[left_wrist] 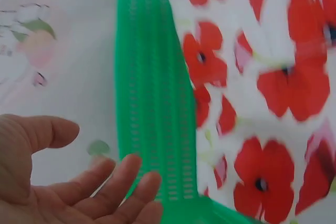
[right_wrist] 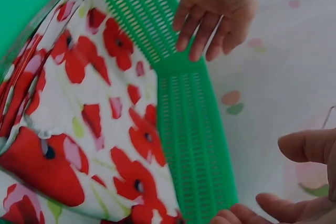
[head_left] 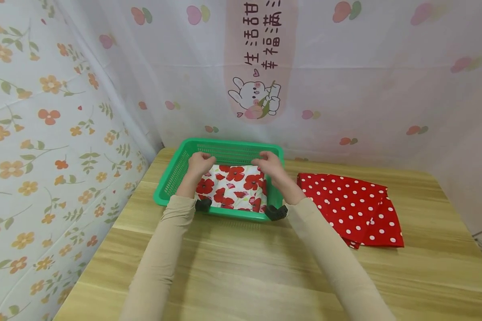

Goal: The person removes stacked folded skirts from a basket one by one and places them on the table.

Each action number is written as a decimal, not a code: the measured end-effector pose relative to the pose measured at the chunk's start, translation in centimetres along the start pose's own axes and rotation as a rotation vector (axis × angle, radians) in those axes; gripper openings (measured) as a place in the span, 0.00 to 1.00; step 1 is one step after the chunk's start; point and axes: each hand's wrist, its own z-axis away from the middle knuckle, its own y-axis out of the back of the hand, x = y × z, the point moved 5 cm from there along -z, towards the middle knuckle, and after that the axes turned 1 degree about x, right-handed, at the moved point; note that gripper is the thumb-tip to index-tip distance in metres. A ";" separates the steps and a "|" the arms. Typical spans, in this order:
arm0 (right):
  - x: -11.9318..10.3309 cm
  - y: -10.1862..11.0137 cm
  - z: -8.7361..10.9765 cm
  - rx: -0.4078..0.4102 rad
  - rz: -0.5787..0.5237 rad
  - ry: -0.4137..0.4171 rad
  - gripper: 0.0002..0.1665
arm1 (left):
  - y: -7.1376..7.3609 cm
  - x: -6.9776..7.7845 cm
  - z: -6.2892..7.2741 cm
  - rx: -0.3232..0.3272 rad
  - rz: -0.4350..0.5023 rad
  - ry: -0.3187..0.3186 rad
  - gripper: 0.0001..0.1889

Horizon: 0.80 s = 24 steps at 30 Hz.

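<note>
A folded white cloth with red poppies [head_left: 235, 187] lies inside a green plastic basket [head_left: 221, 141]. My left hand [head_left: 201, 164] hovers above the basket's left part, its fingers relaxed and apart from the thumb in the left wrist view. Over the right part is my right hand [head_left: 270, 166], fingers loosely bent with nothing between them and the thumb. Both hands are raised over the cloth's far edge. In the right wrist view, stacked folds of the poppy cloth [right_wrist: 89, 93] show along one side.
To the right of the basket, a red cloth with white dots [head_left: 353, 207] lies loosely folded on the wooden table [head_left: 233, 267]. A printed curtain [head_left: 176, 89] hangs right behind the basket, and a flowered curtain [head_left: 44, 147] borders the left side.
</note>
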 end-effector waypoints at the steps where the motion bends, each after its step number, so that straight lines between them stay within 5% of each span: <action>1: 0.1 -0.1 -0.2 -0.007 0.011 -0.016 0.34 | 0.1 -0.1 -0.4 -0.009 -0.025 0.016 0.16; 6: 0.9 -0.7 -0.9 -0.018 0.028 -0.099 0.40 | 0.5 -1.5 -2.0 -0.052 -0.130 0.145 0.15; 9: 1.4 -1.1 -1.3 -0.016 0.028 -0.142 0.42 | 0.3 -3.6 -3.3 -0.076 -0.168 0.220 0.28; 13: 1.9 -1.3 -1.7 -0.009 0.036 -0.186 0.43 | -1.4 -10.1 -10.1 -0.087 -0.199 0.269 0.34; 16: 2.4 -1.3 -1.8 -0.013 0.043 -0.230 0.42 | -2.7 -14.2 -14.4 -0.164 -0.204 0.316 0.35; 19: 2.8 -1.4 -2.0 -0.026 0.038 -0.279 0.40 | -2.5 -13.5 -12.9 -0.259 -0.222 0.350 0.35; 24: 3.1 -1.6 -2.3 -0.045 0.034 -0.324 0.40 | -1.0 -7.8 -5.7 -0.313 -0.216 0.372 0.32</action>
